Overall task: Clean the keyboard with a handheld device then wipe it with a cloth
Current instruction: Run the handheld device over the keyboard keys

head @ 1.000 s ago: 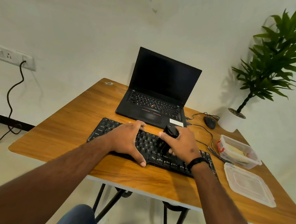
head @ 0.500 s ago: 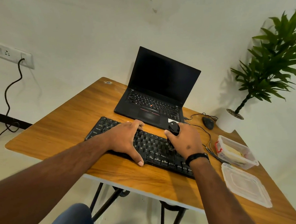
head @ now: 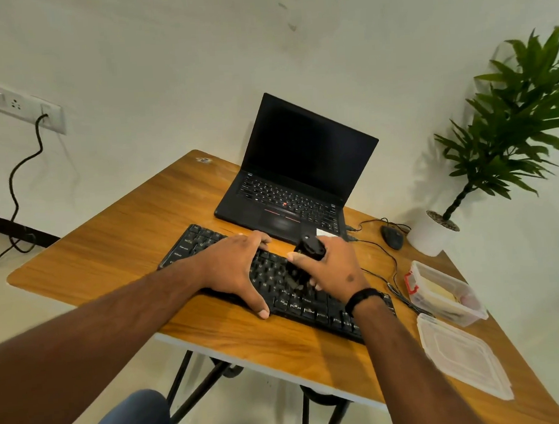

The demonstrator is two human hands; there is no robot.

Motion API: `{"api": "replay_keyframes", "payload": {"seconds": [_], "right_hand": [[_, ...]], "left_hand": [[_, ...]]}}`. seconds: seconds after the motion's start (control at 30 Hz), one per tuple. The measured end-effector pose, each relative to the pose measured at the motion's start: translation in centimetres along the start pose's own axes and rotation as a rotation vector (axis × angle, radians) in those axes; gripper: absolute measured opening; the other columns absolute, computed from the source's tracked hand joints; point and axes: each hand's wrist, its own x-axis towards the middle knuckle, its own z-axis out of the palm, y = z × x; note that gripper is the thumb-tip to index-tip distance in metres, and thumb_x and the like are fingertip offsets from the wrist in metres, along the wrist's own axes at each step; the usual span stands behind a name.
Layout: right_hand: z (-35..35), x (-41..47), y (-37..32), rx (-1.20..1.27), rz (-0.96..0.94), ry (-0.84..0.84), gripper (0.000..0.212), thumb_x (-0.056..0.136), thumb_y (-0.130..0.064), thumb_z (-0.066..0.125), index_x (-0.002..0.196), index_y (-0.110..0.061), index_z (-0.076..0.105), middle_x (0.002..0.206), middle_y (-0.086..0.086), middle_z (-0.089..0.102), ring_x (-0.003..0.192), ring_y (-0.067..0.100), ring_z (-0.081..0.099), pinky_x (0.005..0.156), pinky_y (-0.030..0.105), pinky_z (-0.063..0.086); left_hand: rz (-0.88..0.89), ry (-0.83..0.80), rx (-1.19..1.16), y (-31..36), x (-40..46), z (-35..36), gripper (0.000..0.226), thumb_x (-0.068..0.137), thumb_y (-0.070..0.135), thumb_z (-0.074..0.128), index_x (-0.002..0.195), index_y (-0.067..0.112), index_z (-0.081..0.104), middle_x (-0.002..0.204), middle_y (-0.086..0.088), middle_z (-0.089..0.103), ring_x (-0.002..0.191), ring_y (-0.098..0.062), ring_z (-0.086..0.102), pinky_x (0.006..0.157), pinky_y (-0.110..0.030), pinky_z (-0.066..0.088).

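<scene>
A black keyboard [head: 194,242] lies across the wooden table [head: 115,253] in front of me. My left hand [head: 234,269] rests flat across its left half, fingers at the far edge and thumb at the near edge. My right hand [head: 333,267] grips a small black handheld device [head: 306,256], tilted with its lower end down on the keys near the middle of the keyboard. A black band sits on my right wrist. No cloth is in view.
An open black laptop [head: 301,170] stands behind the keyboard. A black mouse [head: 392,237] with its cable lies at the right, beside a white plant pot [head: 429,237]. A clear plastic box [head: 442,291] and its lid [head: 463,354] sit at the right edge.
My right hand has slid the device along the keys, first to the right, then back toward the middle. My left hand has stayed on the keyboard.
</scene>
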Motion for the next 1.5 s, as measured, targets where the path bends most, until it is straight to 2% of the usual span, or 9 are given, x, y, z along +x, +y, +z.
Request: {"api": "replay_keyframes", "payload": {"seconds": [0.13, 0.27, 0.37, 0.53, 0.67, 0.77, 0.87, 0.97, 1.5], "right_hand": [[-0.1, 0.4, 0.3, -0.276, -0.066, 0.060, 0.021, 0.083, -0.043, 0.073, 0.080, -0.026, 0.059, 0.076, -0.011, 0.059, 0.070, 0.005, 0.057, 0.062, 0.018, 0.045], [0.5, -0.3, -0.2, 0.026, -0.082, -0.063, 0.025, 0.083, -0.040, 0.075, 0.082, -0.017, 0.065, 0.071, 0.000, 0.067, 0.058, 0.014, 0.062, 0.054, 0.027, 0.053], [-0.2, 0.5, 1.0, -0.165, 0.017, 0.121, 0.023, 0.085, -0.040, 0.072, 0.078, -0.021, 0.061, 0.074, -0.002, 0.064, 0.069, 0.016, 0.062, 0.061, 0.025, 0.051], [1.1, -0.6, -0.5, 0.053, -0.061, -0.017, 0.031, 0.083, -0.040, 0.074, 0.079, -0.010, 0.065, 0.069, 0.007, 0.068, 0.056, 0.014, 0.061, 0.050, 0.027, 0.052], [2.0, 0.2, 0.1, -0.038, 0.027, 0.236, 0.025, 0.085, -0.040, 0.071, 0.076, -0.019, 0.061, 0.069, -0.003, 0.063, 0.065, 0.015, 0.059, 0.055, 0.023, 0.046], [1.4, 0.2, -0.2, -0.125, 0.018, 0.177, 0.025, 0.086, -0.039, 0.070, 0.072, -0.022, 0.058, 0.067, -0.008, 0.058, 0.064, 0.010, 0.055, 0.055, 0.018, 0.039], [2.1, -0.1, -1.2, 0.035, -0.055, 0.068, 0.030, 0.084, -0.040, 0.072, 0.074, -0.014, 0.063, 0.063, -0.003, 0.062, 0.055, 0.012, 0.059, 0.050, 0.027, 0.050], [2.6, 0.7, -0.2, -0.094, 0.025, 0.232, 0.029, 0.085, -0.046, 0.069, 0.083, -0.017, 0.065, 0.074, -0.003, 0.065, 0.069, 0.016, 0.064, 0.064, 0.037, 0.058], [2.6, 0.9, -2.0, -0.088, -0.067, 0.098, 0.032, 0.083, -0.041, 0.072, 0.064, -0.022, 0.055, 0.062, -0.008, 0.056, 0.057, 0.007, 0.051, 0.051, 0.019, 0.038]], "left_hand": [[0.003, 0.002, 0.006, -0.1, 0.0, 0.2, 0.138, 0.043, 0.071, 0.091, 0.153, 0.025, 0.022, 0.151, 0.007, 0.041, 0.137, -0.017, 0.039, 0.115, -0.038, 0.035], [0.004, 0.001, 0.011, -0.1, 0.1, 0.1, 0.137, 0.045, 0.069, 0.092, 0.153, 0.024, 0.022, 0.152, 0.006, 0.040, 0.138, -0.017, 0.039, 0.115, -0.036, 0.034], [0.006, 0.003, 0.004, -0.2, 0.1, 0.1, 0.137, 0.043, 0.071, 0.091, 0.152, 0.025, 0.023, 0.150, 0.007, 0.042, 0.136, -0.017, 0.039, 0.115, -0.037, 0.034], [0.007, 0.005, 0.016, -0.2, 0.2, 0.2, 0.137, 0.044, 0.071, 0.091, 0.153, 0.024, 0.022, 0.152, 0.005, 0.041, 0.137, -0.017, 0.040, 0.115, -0.038, 0.035], [0.007, 0.004, 0.011, 0.0, 0.0, 0.0, 0.136, 0.044, 0.069, 0.092, 0.153, 0.025, 0.022, 0.150, 0.006, 0.042, 0.135, -0.016, 0.040, 0.114, -0.036, 0.036], [0.011, 0.009, 0.014, 0.0, 0.0, 0.2, 0.137, 0.044, 0.070, 0.092, 0.153, 0.025, 0.022, 0.151, 0.006, 0.041, 0.135, -0.016, 0.040, 0.114, -0.035, 0.035], [0.010, 0.017, 0.010, 0.1, 0.1, 0.1, 0.135, 0.046, 0.067, 0.093, 0.154, 0.023, 0.022, 0.151, 0.003, 0.041, 0.136, -0.018, 0.041, 0.112, -0.033, 0.035], [0.008, 0.014, 0.018, 0.1, 0.0, 0.0, 0.137, 0.045, 0.069, 0.092, 0.153, 0.024, 0.022, 0.150, 0.004, 0.042, 0.135, -0.017, 0.041, 0.113, -0.034, 0.035], [0.001, 0.017, 0.015, 0.1, -0.1, 0.0, 0.134, 0.045, 0.068, 0.093, 0.151, 0.022, 0.024, 0.150, 0.002, 0.043, 0.135, -0.018, 0.042, 0.112, -0.035, 0.036]]}}
